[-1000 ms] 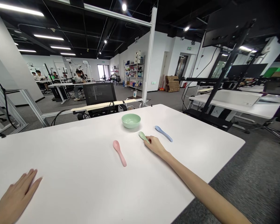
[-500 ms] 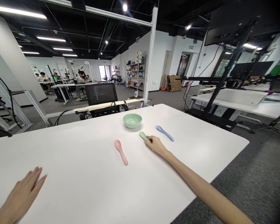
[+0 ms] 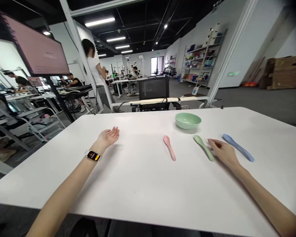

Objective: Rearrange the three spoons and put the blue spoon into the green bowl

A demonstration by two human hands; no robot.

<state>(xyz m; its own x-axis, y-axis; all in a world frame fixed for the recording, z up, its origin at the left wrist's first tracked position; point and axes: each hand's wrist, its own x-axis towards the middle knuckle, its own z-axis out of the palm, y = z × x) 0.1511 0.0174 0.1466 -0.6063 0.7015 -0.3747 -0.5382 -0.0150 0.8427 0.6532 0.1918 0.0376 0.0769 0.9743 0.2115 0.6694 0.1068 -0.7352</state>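
On the white table lie three plastic spoons in a row: pink, pale green and blue. Behind them stands a pale green bowl. My right hand rests between the green and blue spoons, holding nothing. Its fingertips are just beside the green handle, though I cannot tell whether they touch it. My left hand lies palm up and empty, left of the pink spoon, with a smartwatch on the wrist.
Past the table's far edge stand a black mesh chair back and a metal frame rail. A person stands at the left by a large screen. Shelves and cardboard boxes stand farther off.
My view has swung left, shifting the table rightward in the picture. My left hand has moved from the near edge to mid-table and turned palm up. My right hand no longer covers the green spoon's handle.
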